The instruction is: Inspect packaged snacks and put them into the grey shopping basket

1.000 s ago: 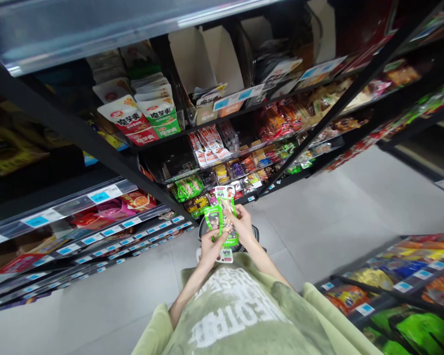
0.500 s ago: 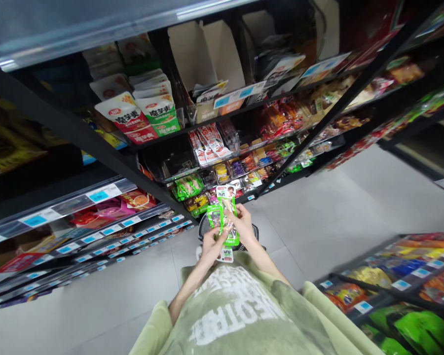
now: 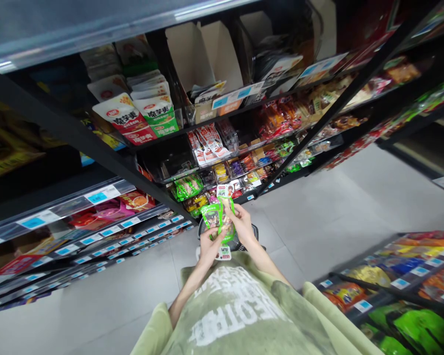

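In front of my shirt, both hands hold clear snack packets with bright green edges. My left hand (image 3: 211, 245) is closed on the lower part of one snack packet (image 3: 210, 215), which leans to the left. My right hand (image 3: 242, 224) pinches the side of a second packet (image 3: 225, 201), whose white printed top points toward the shelf. Another white printed end (image 3: 224, 253) shows beneath my left hand; which packet it belongs to is hidden. The packets overlap between my fingers. Below them is a dark basket (image 3: 255, 231), mostly covered by hands and packets.
Shelves ahead carry red and green snack pouches (image 3: 153, 111), white-and-red packets (image 3: 209, 143) and green packets (image 3: 187, 187). A slanting black post (image 3: 133, 180) stands left of the packets. Another snack rack (image 3: 403, 276) is at lower right. Grey tiled floor (image 3: 296, 222) lies between.
The left packet has tilted further left, spreading away from the other one. My hands have shifted only slightly, and both stay on the packets.
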`<state>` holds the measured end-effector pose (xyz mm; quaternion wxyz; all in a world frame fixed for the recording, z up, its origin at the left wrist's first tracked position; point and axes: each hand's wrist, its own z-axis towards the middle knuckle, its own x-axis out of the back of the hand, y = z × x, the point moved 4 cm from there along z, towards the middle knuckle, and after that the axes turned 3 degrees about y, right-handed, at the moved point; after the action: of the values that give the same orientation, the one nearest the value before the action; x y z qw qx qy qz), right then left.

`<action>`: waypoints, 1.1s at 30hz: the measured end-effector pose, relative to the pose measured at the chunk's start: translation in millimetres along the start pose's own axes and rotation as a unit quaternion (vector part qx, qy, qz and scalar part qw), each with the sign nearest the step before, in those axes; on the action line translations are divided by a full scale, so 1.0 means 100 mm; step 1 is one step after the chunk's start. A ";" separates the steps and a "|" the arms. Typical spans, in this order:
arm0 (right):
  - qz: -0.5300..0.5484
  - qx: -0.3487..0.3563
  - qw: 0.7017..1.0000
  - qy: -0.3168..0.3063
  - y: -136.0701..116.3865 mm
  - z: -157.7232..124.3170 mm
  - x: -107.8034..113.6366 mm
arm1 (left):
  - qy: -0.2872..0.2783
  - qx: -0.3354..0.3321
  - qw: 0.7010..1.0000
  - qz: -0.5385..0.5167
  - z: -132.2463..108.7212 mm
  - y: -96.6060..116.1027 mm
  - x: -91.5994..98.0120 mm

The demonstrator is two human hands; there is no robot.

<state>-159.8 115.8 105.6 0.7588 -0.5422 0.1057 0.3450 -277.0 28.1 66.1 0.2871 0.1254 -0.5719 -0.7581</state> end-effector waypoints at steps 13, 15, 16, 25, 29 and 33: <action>0.341 -0.126 0.923 -0.129 0.05 0.00 0.10 | -0.125 -0.031 0.992 0.010 -0.06 -0.01 -0.03; 0.423 -0.128 0.884 -0.155 0.09 0.01 0.10 | -0.154 -0.032 0.986 0.052 -0.05 -0.04 -0.07; 0.451 -0.128 0.867 -0.170 0.10 0.01 0.10 | -0.169 -0.031 0.983 0.068 -0.05 -0.06 -0.09; 0.411 -0.113 0.896 -0.129 0.12 -0.01 0.14 | -0.219 -0.029 0.969 0.109 -0.09 -0.05 -0.14; 0.312 -0.106 0.942 -0.062 0.12 -0.02 0.19 | -0.214 -0.031 0.970 0.109 -0.08 -0.07 -0.13; 0.254 -0.105 0.959 -0.063 0.02 -0.02 0.17 | -0.208 -0.037 0.972 0.098 -0.08 -0.08 -0.13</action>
<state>-147.9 120.8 94.2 0.5903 -0.5511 0.1556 0.5689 -264.8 30.8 54.5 0.2391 -0.1027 -0.6005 -0.7561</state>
